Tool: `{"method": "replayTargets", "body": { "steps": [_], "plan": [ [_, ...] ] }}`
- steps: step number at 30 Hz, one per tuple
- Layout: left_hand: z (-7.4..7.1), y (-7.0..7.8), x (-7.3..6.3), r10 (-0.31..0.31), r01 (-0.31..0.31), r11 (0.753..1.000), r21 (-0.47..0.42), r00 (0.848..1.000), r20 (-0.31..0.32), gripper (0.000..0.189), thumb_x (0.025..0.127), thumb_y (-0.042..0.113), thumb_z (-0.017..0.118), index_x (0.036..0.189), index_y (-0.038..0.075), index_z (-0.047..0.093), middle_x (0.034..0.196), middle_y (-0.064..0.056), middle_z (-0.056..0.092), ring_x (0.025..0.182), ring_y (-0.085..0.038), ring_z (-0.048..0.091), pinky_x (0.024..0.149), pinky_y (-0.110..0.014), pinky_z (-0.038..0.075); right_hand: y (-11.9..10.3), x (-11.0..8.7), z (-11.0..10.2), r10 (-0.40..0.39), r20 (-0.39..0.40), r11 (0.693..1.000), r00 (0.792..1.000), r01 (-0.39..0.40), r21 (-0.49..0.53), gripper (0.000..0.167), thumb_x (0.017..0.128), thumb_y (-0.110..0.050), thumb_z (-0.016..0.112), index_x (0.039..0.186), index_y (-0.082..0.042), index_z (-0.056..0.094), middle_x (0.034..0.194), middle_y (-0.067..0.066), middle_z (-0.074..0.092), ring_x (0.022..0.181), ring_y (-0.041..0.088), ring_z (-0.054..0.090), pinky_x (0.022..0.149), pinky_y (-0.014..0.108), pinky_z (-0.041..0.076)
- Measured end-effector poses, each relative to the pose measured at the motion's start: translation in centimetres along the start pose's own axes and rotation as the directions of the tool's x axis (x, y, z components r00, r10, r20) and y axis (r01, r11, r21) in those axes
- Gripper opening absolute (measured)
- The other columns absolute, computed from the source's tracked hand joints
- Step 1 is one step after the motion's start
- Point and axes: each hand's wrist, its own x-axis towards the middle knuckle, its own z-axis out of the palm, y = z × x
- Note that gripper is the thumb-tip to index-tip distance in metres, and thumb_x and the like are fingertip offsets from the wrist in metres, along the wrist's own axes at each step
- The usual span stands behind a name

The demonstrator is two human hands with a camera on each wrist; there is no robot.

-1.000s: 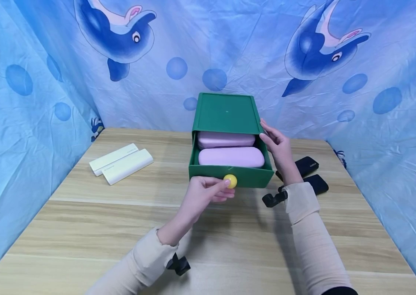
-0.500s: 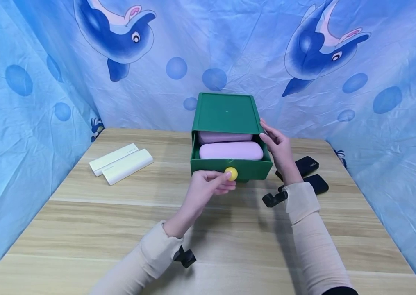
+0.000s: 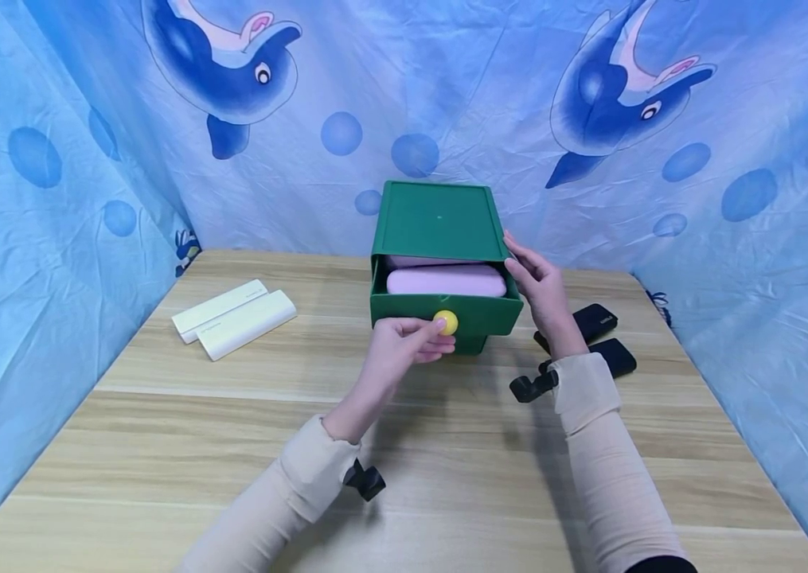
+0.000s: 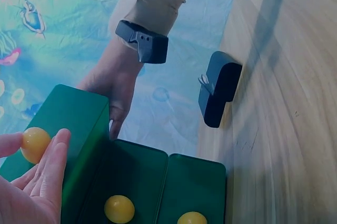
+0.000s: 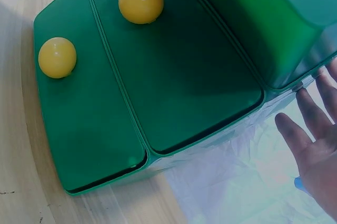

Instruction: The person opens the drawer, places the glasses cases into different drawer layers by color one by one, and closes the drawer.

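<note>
A green drawer cabinet (image 3: 439, 219) stands at the table's far side, its top drawer (image 3: 485, 314) pulled partway out. My left hand (image 3: 392, 350) pinches that drawer's round yellow knob (image 3: 446, 322) between thumb and fingers. Inside the drawer lie two lilac rounded cases like glasses cases: the front case (image 3: 446, 282) shows well, while the rear case (image 3: 428, 261) is mostly hidden under the cabinet top. With fingers extended, my right hand (image 3: 547, 294) touches the cabinet's right side. Two lower drawers appear closed in the right wrist view, with a middle knob (image 5: 141, 2) and a bottom knob (image 5: 57, 57).
Two white flat bars (image 3: 249, 324) resembling power banks lie side by side on the left of the wooden table (image 3: 160, 446). Two black blocks (image 3: 614, 358) lie behind and beside my right wrist. A blue dolphin-print cloth (image 3: 382, 79) hangs behind and along the sides.
My left hand has moved away from me, pushing the top drawer farther into the cabinet. More of the rear case is covered now. My right hand has stayed in place.
</note>
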Motion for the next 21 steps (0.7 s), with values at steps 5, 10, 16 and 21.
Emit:
{"method": "replayTargets", "body": {
  "steps": [5,10,16,21],
  "plan": [
    [0.0,0.0,0.7,0.003,-0.003,1.000,-0.012,1.000,-0.010,0.030,0.092,0.023,0.067,0.103,-0.005,0.072,0.094,-0.021,0.074,0.079,-0.020,0.075,0.078,-0.037,0.060,0.0,0.0,-0.1,0.012,0.006,1.000,1.000,-0.012,-0.014,0.049,0.100,-0.025,0.055,0.145,-0.010,0.044,0.156,-0.001,0.036,0.144,0.016,0.035,0.094,0.012,0.048],
    [0.0,0.0,1.5,-0.004,0.004,1.000,-0.009,1.000,-0.031,0.030,0.091,0.023,0.068,0.102,-0.004,0.072,0.093,-0.021,0.074,0.077,-0.019,0.075,0.081,-0.045,0.059,0.0,0.0,-0.2,0.023,0.010,0.999,1.000,-0.023,-0.032,0.049,0.100,-0.028,0.054,0.145,-0.012,0.044,0.156,-0.004,0.035,0.144,0.016,0.034,0.098,0.012,0.045],
    [0.0,0.2,2.5,-0.016,0.015,1.000,-0.011,0.998,-0.056,0.031,0.091,0.025,0.068,0.101,-0.004,0.073,0.091,-0.019,0.075,0.076,-0.018,0.075,0.077,-0.033,0.060,0.0,0.0,-0.2,0.015,0.006,0.999,1.000,-0.014,-0.031,0.049,0.100,-0.029,0.053,0.145,-0.011,0.045,0.156,-0.003,0.036,0.142,0.018,0.038,0.095,0.015,0.049],
    [-0.1,0.3,3.1,-0.028,0.026,0.999,-0.021,0.997,-0.073,0.031,0.091,0.026,0.068,0.101,-0.004,0.073,0.091,-0.019,0.075,0.075,-0.018,0.075,0.077,-0.033,0.060,0.0,0.0,-0.1,0.013,0.000,0.999,1.000,-0.013,-0.046,0.049,0.100,-0.029,0.053,0.145,-0.011,0.045,0.156,-0.003,0.037,0.141,0.018,0.040,0.094,0.016,0.050]
  ]
}}
